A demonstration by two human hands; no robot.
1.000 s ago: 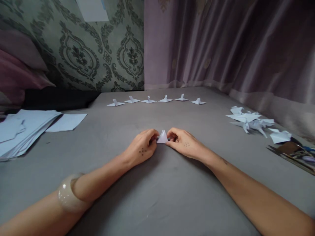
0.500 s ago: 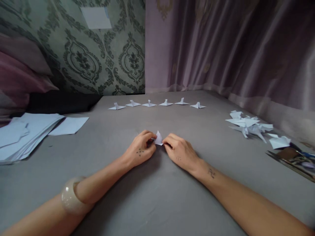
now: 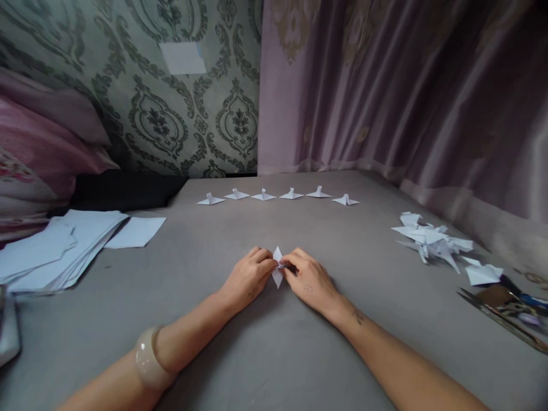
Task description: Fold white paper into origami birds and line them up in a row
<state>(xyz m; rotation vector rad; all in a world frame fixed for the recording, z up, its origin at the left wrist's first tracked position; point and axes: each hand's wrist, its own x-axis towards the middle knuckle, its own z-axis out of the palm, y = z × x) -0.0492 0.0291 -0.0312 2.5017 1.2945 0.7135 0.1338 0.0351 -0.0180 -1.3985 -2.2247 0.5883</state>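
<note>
Between my two hands is a small folded white paper (image 3: 278, 278), a narrow diamond with one point facing away from me and one toward me. My left hand (image 3: 252, 275) pinches it from the left, fingertips at its middle. From the other side my right hand (image 3: 309, 275) pinches the same folded paper, its fingertips meeting the left ones. The centre of the paper is hidden by the fingers. Beyond the hands stands a row of several folded paper birds (image 3: 264, 195) with flat, spread wings.
Stacked white paper sheets (image 3: 47, 257) lie at the left, a single sheet (image 3: 136, 233) beside them. At the right is a heap of folded paper figures (image 3: 432, 238), with a tray of tools (image 3: 505, 314) nearer. A curtain (image 3: 342, 103) and a patterned wall (image 3: 171, 125) close off the back.
The folded paper now shows two opposite points, where only the far one showed before. My left hand has turned, fingers over the paper's middle. The whole view has shifted slightly.
</note>
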